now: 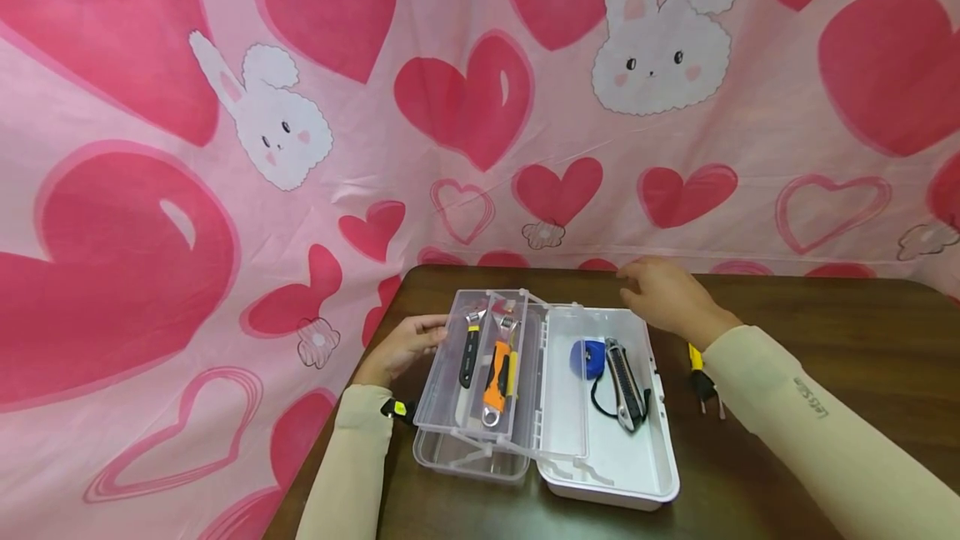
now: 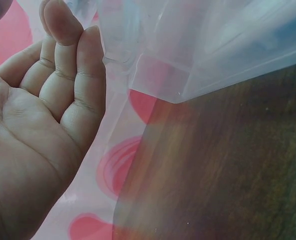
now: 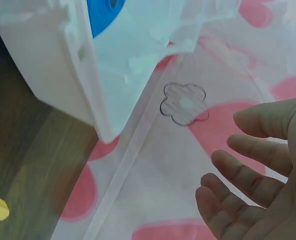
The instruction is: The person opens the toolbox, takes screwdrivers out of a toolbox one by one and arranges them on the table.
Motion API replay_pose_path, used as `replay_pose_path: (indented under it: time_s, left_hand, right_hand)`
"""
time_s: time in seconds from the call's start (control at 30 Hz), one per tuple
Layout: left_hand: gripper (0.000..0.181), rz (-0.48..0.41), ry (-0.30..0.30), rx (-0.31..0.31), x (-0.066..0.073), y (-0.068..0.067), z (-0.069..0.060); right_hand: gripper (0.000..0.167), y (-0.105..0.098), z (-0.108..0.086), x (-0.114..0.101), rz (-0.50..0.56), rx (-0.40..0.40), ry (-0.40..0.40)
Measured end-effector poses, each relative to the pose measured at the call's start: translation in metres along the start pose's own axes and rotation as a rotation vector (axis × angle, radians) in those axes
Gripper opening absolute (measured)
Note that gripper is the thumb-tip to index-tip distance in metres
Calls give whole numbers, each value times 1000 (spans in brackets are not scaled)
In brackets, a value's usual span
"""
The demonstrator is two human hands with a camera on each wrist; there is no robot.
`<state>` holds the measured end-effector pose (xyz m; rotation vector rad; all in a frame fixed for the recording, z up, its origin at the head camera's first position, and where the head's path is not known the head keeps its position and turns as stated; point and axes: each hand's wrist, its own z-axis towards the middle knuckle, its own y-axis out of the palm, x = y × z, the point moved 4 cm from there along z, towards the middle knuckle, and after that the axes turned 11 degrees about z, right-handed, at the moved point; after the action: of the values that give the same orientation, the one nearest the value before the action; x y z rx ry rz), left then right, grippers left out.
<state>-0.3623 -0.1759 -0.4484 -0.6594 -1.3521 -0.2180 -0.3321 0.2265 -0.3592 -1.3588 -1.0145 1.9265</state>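
An opened toolbox stands on the table, its white base (image 1: 607, 448) on the right and a clear lid (image 1: 480, 467) folded out left. Over the lid sits a clear tray (image 1: 442, 390) with a black-handled adjustable wrench (image 1: 469, 357) and an orange-handled wrench (image 1: 497, 377). A blue tape measure (image 1: 592, 357) and a grey utility knife (image 1: 624, 386) lie in the base. My left hand (image 1: 405, 347) is at the tray's left edge, fingers extended against or close to the clear plastic. Above the base's far right corner, my right hand (image 3: 258, 170) hangs in the air, fingers loosely spread, holding nothing.
A yellow and black tool (image 1: 699, 369) lies on the wooden table (image 1: 840, 348) right of the base, partly covered by the right sleeve. Behind the table hangs a pink cloth (image 1: 465, 215) with hearts and rabbits. Clear hinge arms (image 1: 517, 450) link tray and base.
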Motion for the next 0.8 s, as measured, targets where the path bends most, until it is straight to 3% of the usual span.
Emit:
replay_pose_path:
  time_s: [0.43, 0.8]
  left_hand:
    - [44, -5, 3, -8, 0, -1, 0]
    - [47, -15, -3, -8, -1, 0, 1]
  right_hand:
    - [44, 18, 2, -29, 28, -14, -150]
    - [42, 33, 1, -44, 28, -62, -196]
